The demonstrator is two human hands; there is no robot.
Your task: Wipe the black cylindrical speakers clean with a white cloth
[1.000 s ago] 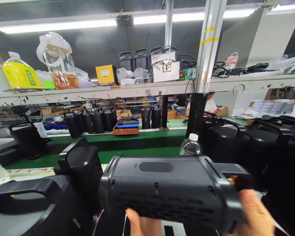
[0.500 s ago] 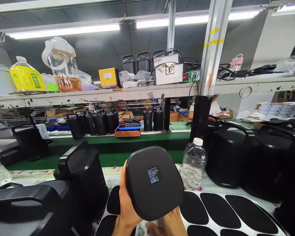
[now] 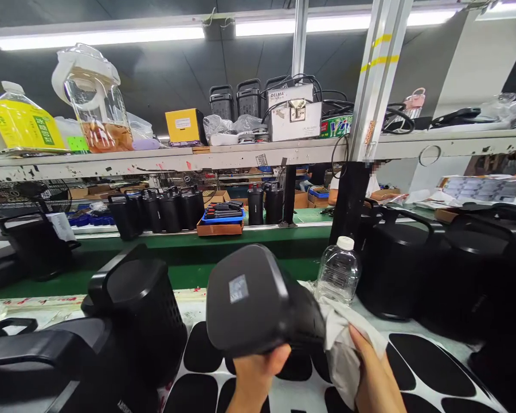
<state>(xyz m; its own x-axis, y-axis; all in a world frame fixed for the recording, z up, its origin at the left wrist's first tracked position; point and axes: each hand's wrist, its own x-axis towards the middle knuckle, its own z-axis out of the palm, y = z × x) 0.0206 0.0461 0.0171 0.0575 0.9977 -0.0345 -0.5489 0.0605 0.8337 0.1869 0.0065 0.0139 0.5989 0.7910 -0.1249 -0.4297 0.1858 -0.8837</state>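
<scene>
Head view: left hand [image 3: 255,376] grips black rounded plastic speaker housing [image 3: 258,301] from below, base tilted up toward camera for access. Right hand [image 3: 376,381] clutches white crumpled cloth [image 3: 341,344] against housing side, above sheet of black oval pads [image 3: 417,358].

A workbench [image 3: 198,307] is running across the lower part of the frame, carrying a white sheet of black oval pads [image 3: 417,358] at the bottom centre. A clear plastic bottle [image 3: 337,274] is standing upright just beyond the sheet, right of centre. Black speaker housings are sitting at lower left [image 3: 140,312] and along the right side [image 3: 395,269]. Behind the bench, a green conveyor belt [image 3: 241,252] is stretching across the middle. Farther back, a second green surface is carrying a row of black units [image 3: 159,211] and an orange tray [image 3: 221,223].
</scene>
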